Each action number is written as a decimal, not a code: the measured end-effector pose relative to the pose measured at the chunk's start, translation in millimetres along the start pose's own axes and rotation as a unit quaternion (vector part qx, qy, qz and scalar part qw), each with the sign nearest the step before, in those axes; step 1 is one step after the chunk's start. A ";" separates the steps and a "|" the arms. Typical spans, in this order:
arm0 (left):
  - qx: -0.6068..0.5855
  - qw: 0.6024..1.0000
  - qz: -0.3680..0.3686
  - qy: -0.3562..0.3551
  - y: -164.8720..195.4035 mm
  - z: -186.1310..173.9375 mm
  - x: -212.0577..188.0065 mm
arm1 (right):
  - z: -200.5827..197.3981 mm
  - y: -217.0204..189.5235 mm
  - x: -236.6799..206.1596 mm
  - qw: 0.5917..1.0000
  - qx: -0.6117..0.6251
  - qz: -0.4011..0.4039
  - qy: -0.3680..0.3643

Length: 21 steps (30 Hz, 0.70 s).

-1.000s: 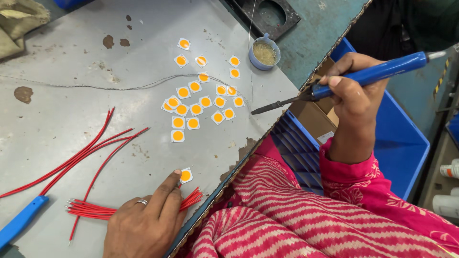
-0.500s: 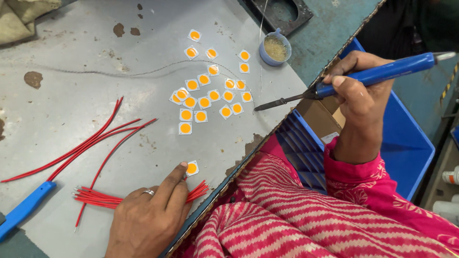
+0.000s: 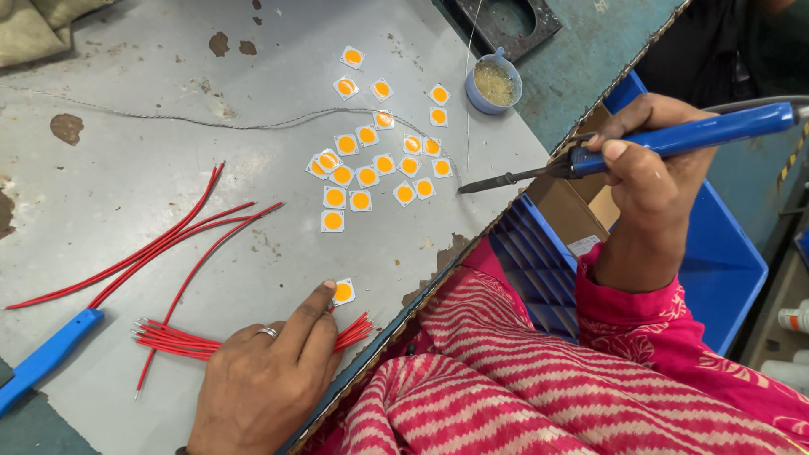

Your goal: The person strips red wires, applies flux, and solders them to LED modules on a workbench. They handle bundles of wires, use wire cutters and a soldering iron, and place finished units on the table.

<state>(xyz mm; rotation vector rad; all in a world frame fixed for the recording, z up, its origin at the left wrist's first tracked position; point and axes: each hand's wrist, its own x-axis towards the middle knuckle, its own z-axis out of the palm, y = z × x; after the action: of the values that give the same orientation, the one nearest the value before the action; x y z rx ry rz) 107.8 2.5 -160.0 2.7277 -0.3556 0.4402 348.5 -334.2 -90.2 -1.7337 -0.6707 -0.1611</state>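
My left hand [image 3: 265, 379] rests on the grey table [image 3: 143, 177], index fingertip touching a single white square chip with an orange centre [image 3: 343, 292]. Under that hand lies a bundle of short red wires [image 3: 173, 339]. My right hand [image 3: 649, 181] grips a blue-handled soldering iron [image 3: 674, 139]; its dark tip [image 3: 472, 187] hovers just right of a cluster of several more orange-centred chips [image 3: 371, 160]. A ring is on the left hand.
Long red wires [image 3: 160, 244] cross the table's left. A small blue cup of yellowish paste [image 3: 494, 82] stands at the back, near a dark metal holder [image 3: 506, 21]. A thin solder wire [image 3: 211, 125], a blue tool handle [image 3: 46, 358], and a blue bin [image 3: 716, 261] are nearby.
My left index finger has slid onto the lone chip. The soldering iron has stayed nearly level at the table's right edge; the view shifted slightly.
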 end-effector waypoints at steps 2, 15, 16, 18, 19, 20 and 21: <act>-0.001 1.000 -0.002 -0.003 0.2 -0.2 0.3 | 0.0 0.5 0.3 1.000 0.003 0.004 -0.002; -0.002 1.000 -0.004 -0.010 0.7 -1.7 1.5 | 3.7 -3.9 3.4 1.000 -0.001 0.019 -0.017; -0.001 1.000 -0.005 -0.011 0.8 -1.7 1.3 | 4.4 -3.2 5.2 1.000 0.000 0.029 -0.008; -0.003 1.000 -0.004 -0.005 0.9 -1.9 0.8 | 6.0 -1.0 8.6 0.998 0.004 0.057 0.018; -0.003 1.000 -0.004 -0.003 1.0 -1.7 0.6 | 6.3 0.1 10.6 0.997 0.006 0.066 0.026; -0.002 1.000 -0.004 -0.003 1.1 -1.5 0.7 | 6.3 1.5 12.8 0.997 0.010 0.067 0.026; -0.001 1.000 -0.003 -0.003 1.0 -1.2 0.8 | 6.2 2.7 13.7 0.997 0.014 0.067 0.027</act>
<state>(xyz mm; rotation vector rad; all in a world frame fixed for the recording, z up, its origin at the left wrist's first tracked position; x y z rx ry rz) 107.9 2.0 -158.4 2.7279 -0.3486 0.4307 359.6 -324.0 -88.1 -1.7356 -0.5130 -0.1031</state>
